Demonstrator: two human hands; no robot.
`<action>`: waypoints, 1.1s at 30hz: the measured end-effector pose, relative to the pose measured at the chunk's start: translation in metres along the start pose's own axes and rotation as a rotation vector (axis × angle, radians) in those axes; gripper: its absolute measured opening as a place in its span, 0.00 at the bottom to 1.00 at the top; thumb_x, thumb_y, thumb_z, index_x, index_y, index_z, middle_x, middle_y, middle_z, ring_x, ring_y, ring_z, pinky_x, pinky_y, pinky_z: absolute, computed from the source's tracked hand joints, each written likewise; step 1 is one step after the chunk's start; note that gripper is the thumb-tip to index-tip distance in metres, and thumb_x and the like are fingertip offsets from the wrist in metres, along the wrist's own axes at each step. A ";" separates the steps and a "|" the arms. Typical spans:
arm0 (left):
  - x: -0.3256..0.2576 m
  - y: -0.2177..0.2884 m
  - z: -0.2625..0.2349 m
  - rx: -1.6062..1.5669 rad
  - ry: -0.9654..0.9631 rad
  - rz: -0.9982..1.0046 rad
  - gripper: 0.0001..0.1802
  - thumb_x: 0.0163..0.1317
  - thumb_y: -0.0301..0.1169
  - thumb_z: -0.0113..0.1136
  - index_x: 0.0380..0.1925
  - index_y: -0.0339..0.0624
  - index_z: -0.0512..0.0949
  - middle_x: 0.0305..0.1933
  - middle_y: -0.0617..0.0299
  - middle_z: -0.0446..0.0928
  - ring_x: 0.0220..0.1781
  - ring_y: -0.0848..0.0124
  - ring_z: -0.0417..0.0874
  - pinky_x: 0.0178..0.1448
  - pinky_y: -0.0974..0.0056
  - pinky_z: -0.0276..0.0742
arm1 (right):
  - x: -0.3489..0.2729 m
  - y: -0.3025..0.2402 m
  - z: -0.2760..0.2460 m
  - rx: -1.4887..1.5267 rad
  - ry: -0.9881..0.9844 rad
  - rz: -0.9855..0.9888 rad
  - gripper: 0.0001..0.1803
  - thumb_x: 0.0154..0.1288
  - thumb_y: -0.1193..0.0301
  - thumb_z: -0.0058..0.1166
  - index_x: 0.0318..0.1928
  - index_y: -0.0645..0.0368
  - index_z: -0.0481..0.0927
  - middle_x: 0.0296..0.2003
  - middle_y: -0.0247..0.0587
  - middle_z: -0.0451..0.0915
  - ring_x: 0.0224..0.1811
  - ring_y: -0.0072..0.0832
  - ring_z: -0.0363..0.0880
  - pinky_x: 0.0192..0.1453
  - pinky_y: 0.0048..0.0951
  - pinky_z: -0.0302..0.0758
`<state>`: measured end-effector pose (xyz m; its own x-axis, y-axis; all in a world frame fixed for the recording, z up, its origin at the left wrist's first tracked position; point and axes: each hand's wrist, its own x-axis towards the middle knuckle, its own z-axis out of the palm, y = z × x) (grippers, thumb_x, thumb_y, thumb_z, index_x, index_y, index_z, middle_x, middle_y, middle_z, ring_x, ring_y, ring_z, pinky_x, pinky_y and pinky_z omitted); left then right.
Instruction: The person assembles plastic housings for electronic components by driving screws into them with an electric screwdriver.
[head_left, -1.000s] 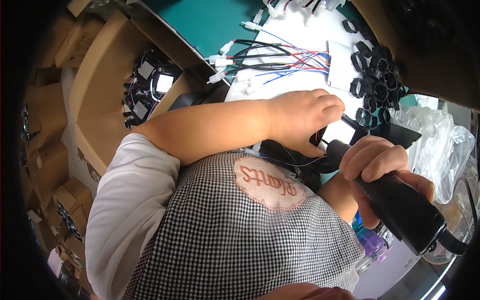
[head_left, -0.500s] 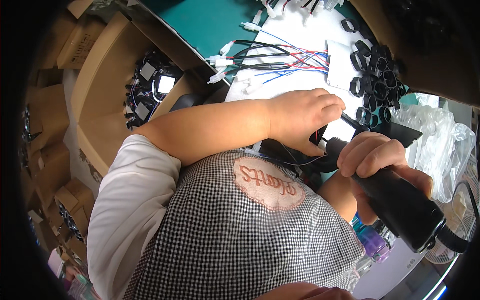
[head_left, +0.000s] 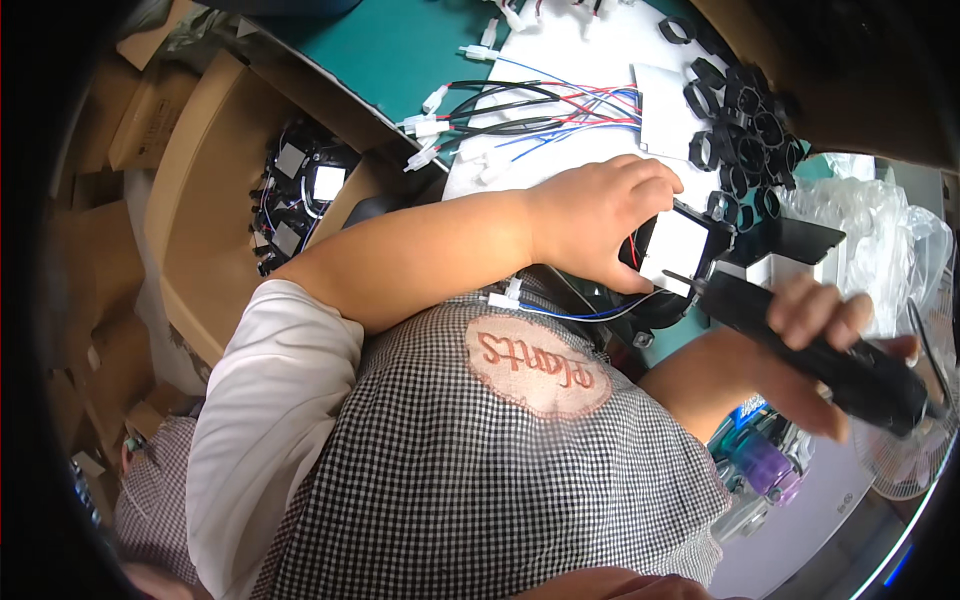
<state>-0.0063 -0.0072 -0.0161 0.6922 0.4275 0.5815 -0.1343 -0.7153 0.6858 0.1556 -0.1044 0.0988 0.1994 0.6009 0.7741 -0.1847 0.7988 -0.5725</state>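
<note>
My left hand (head_left: 605,220) grips a black housing with a white square panel (head_left: 676,243), thumb on the near side and bent fingers on the far side. A red wire shows beside the panel. My right hand (head_left: 815,335), somewhat blurred, is wrapped round a black electric screwdriver (head_left: 850,375). The screwdriver's thin bit points left and lies over the panel's near right corner; whether it touches cannot be told. Blue and white wires with a white connector (head_left: 508,298) trail from the housing toward my apron.
Beyond my left hand, a wire bundle (head_left: 540,112) with white connectors lies on a white sheet (head_left: 580,60). Several black rings (head_left: 745,125) are heaped at the far right, near clear plastic bags (head_left: 865,235). A cardboard box (head_left: 200,215) holding similar black units (head_left: 300,185) stands left; a fan (head_left: 905,455) stands right.
My right hand and the screwdriver have shifted right, uncovering more of the white panel. The left hand keeps its grip on the housing. The view has shifted slightly.
</note>
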 end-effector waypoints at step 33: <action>-0.423 -0.095 -0.165 -0.752 1.883 -1.262 0.27 0.66 0.57 0.47 0.48 0.47 0.77 0.48 0.60 0.80 0.50 0.63 0.80 0.49 0.57 0.80 | 0.000 -0.031 -0.031 0.139 0.325 0.082 0.31 0.45 0.56 0.67 0.46 0.54 0.67 0.30 0.33 0.69 0.21 0.21 0.68 0.27 0.22 0.68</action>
<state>-0.4036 -0.0292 -0.2550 -0.4582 0.4667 -0.7565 -0.7571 0.2410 0.6072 0.1913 -0.1284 0.1078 0.4704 0.6580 0.5880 -0.3369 0.7497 -0.5696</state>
